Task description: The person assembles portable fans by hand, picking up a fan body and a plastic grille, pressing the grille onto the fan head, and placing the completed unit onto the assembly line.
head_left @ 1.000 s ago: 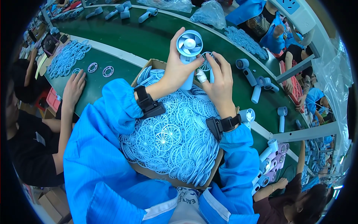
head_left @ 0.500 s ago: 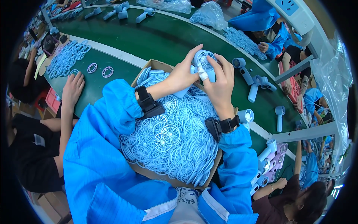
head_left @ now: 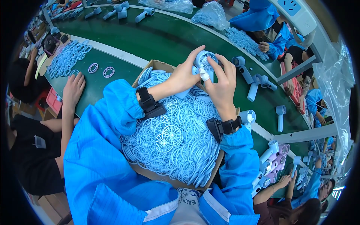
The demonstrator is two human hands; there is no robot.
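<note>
A light blue handheld fan [head_left: 201, 57] is held up over the far edge of an open cardboard box [head_left: 216, 173]. My left hand [head_left: 184, 76] grips it from the left, with fingers closed round its head. On the other side, my right hand [head_left: 221, 83] has its fingers and white-wrapped thumb on the fan's spoked front. Whether that front grille is fully seated cannot be made out. Light blue round spoked grilles [head_left: 165, 138] fill the box in front of me, below both wrists.
Several fans [head_left: 253, 90] lie on the green conveyor belt [head_left: 165, 37]. Blue rings [head_left: 69, 60] and two purple rings [head_left: 108, 72] lie on the left table beside a co-worker's hand [head_left: 73, 90]. Blue and purple fans [head_left: 272, 165] are grouped at right, near another co-worker.
My hands stay nearly in place on the fan, with only slight finger movement. Fans on the belt have drifted slightly left. At lower right, a co-worker's hand now holds up a blue fan.
</note>
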